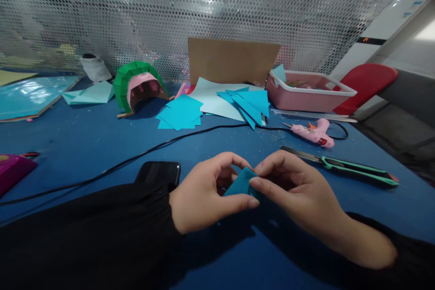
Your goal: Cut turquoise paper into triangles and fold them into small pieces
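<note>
Between my two hands is a small piece of blue paper, folded to a point at its top. My left hand curves round its left side, thumb along the lower edge and index finger near the tip. My right hand pinches its right side between thumb and fingers. The lower part of the paper is hidden by my fingers. A black phone lies just beyond my left wrist. Past my right hand rests a green and black utility knife with its blade out.
A pink glue gun lies at right, its black cable crossing the table. Behind are blue paper squares, folded blue pieces, a green and pink paper arch, a pink basket and a cardboard sheet.
</note>
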`<action>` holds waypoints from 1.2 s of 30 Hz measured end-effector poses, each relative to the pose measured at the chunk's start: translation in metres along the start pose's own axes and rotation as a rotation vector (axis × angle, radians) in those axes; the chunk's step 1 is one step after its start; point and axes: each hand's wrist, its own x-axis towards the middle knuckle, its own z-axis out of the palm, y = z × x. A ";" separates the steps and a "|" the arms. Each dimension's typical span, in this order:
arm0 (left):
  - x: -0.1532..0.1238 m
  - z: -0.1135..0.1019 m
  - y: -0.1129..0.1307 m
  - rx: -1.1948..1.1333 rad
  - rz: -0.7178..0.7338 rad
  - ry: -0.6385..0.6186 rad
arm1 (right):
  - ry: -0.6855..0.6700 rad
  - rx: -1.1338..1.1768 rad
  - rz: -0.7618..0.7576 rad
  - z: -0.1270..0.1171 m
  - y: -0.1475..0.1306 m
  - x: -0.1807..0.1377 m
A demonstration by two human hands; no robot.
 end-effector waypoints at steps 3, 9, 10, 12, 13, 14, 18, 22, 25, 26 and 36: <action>-0.001 0.000 0.000 0.015 -0.011 0.007 | 0.015 -0.020 -0.005 0.000 0.000 -0.001; -0.001 0.001 -0.001 -0.021 -0.008 0.001 | 0.030 -0.036 -0.023 0.001 -0.001 -0.002; -0.001 0.001 -0.001 -0.023 -0.004 0.000 | 0.027 -0.037 -0.025 0.001 -0.001 -0.002; -0.002 0.002 0.000 -0.023 -0.006 0.001 | 0.008 -0.016 -0.017 0.001 -0.002 -0.002; -0.002 0.002 0.001 -0.025 -0.010 0.005 | -0.006 0.003 -0.011 0.001 -0.002 -0.002; -0.002 0.002 0.002 -0.030 -0.014 0.014 | -0.018 0.024 -0.005 0.000 -0.002 -0.001; -0.001 0.002 0.006 -0.096 -0.017 0.064 | -0.078 0.038 0.029 -0.002 -0.003 0.000; 0.000 0.001 0.005 -0.113 -0.041 0.065 | -0.088 0.042 0.077 -0.004 -0.003 0.001; 0.000 0.001 0.005 -0.135 -0.041 0.059 | -0.082 0.062 0.103 -0.004 -0.002 0.001; 0.000 0.001 0.005 -0.143 -0.038 0.055 | -0.087 0.072 0.108 -0.004 -0.002 0.002; 0.000 0.002 0.004 -0.129 -0.063 0.001 | -0.152 0.182 0.126 -0.007 0.003 0.002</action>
